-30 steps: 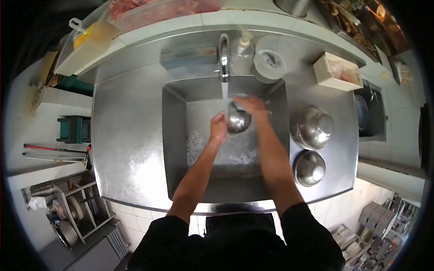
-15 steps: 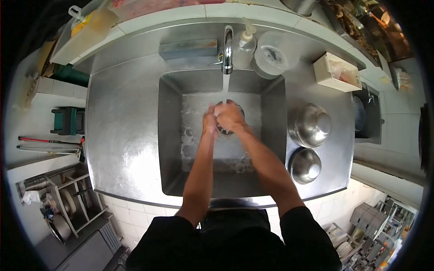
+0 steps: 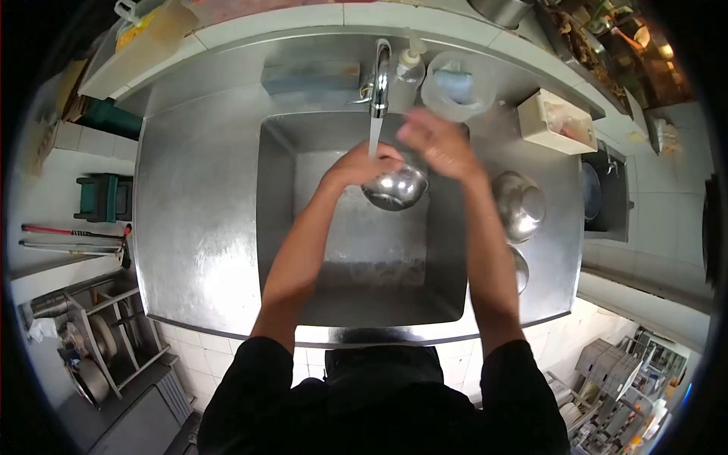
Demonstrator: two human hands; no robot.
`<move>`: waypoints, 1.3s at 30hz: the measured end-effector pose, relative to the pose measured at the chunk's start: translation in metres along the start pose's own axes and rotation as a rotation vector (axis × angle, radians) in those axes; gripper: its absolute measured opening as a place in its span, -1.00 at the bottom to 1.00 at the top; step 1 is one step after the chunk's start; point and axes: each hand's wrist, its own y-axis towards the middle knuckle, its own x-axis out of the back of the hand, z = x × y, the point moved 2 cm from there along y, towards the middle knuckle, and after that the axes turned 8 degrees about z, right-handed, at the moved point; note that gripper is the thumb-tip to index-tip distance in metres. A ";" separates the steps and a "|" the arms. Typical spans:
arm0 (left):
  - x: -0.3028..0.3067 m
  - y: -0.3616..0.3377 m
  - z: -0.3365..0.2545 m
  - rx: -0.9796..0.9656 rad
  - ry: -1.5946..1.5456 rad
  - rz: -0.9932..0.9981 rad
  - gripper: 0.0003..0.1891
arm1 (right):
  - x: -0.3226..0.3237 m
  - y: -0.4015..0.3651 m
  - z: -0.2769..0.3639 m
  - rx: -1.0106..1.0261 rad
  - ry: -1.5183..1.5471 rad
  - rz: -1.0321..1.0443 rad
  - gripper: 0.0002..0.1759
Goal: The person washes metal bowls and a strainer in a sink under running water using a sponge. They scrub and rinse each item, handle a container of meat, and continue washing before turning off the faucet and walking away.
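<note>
In the sink [image 3: 269, 250], my left hand [image 3: 356, 167] holds a shiny metal bowl [image 3: 396, 189] by its rim. Water from the tap [image 3: 381, 76] runs down over that hand. My right hand [image 3: 440, 144] is raised above the sink's right back corner, blurred, with its fingers apart and nothing visible in them. Just beyond it stands a clear plastic tub [image 3: 485, 95] with a blue sponge or cloth [image 3: 453, 82] inside.
More metal bowls [image 3: 519, 205] lie upturned on the right counter, one partly behind my right forearm. A pump bottle [image 3: 407, 76] stands beside the tap. A grey block [image 3: 311, 77] sits at the back, and a cream container [image 3: 557, 121] at the back right.
My hands were together in the sink and are now apart. The right hand has moved up and right, and a blue sponge or cloth now shows in the tub. The held bowl is in clearer view.
</note>
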 end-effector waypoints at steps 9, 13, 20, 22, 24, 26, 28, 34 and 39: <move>-0.050 -0.058 0.084 0.026 -1.330 -0.999 -0.68 | -0.111 0.031 0.036 0.077 -0.288 0.361 -0.65; -0.059 -0.023 0.064 0.024 -1.322 -0.724 -0.69 | -0.079 -0.026 -0.015 0.051 0.105 -0.098 -0.76; -0.012 0.057 0.068 -0.319 -1.079 -1.038 -0.87 | -0.008 -0.222 -0.046 -0.426 0.518 -0.620 -0.49; 0.003 0.052 0.030 -0.218 -1.148 -1.149 -0.75 | -0.002 -0.275 -0.055 -0.524 0.499 -0.751 -0.49; 0.008 0.053 -0.002 -0.294 -1.194 -1.148 -0.78 | -0.005 -0.322 -0.082 -0.567 0.534 -0.881 -0.50; 0.021 0.059 0.020 -0.309 -1.183 -1.078 -0.78 | -0.018 -0.358 -0.113 -0.590 0.596 -0.999 -0.52; 0.023 0.059 0.022 -0.311 -1.036 -1.111 -0.75 | -0.036 -0.375 -0.147 -0.656 0.699 -1.040 -0.55; 0.005 0.055 0.022 -0.315 -0.023 -1.043 -0.42 | -0.048 -0.348 -0.180 -0.877 0.140 -1.115 -0.48; -0.004 0.031 0.045 -0.021 0.651 -0.648 -0.38 | -0.013 -0.328 -0.214 -0.934 0.199 -0.738 -0.48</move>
